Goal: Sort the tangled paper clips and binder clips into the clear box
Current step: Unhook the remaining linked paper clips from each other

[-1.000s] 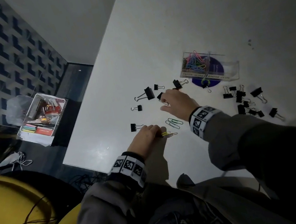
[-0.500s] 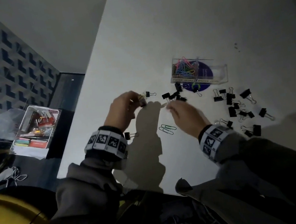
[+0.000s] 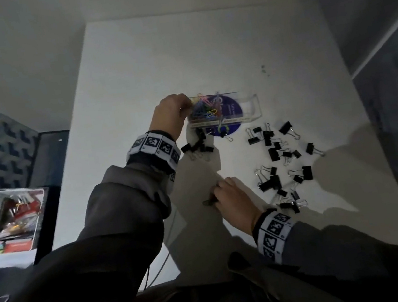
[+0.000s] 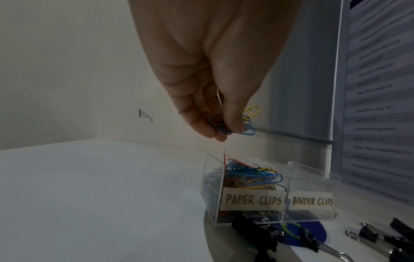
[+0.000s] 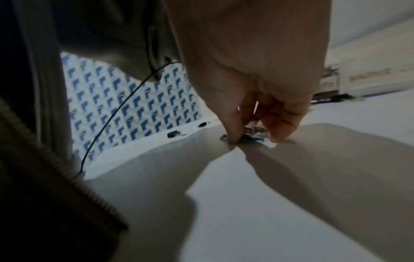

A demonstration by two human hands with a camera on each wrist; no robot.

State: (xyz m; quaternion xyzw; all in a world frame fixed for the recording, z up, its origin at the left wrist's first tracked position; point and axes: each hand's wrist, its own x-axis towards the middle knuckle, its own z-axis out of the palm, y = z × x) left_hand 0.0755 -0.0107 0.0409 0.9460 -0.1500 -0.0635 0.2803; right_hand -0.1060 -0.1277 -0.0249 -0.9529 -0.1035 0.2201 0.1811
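Note:
The clear box stands mid-table with two compartments labelled PAPER CLIPS and BINDER CLIPS; coloured paper clips fill the left one. My left hand hovers just above that compartment and pinches a few paper clips, blue and yellow. My right hand is low on the table near the front and pinches green paper clips lying there. Black binder clips lie scattered right of the box, and a small cluster sits before it.
A blue round disc lies under the box. Off the table's left edge a white bin holds stationery. A thin cable hangs by my left sleeve. Two more binder clips lie toward the table's left edge.
My left hand has carried its paper clips from the table's front left up to the box. My right hand came back from the binder clips by the box down to the green clips.

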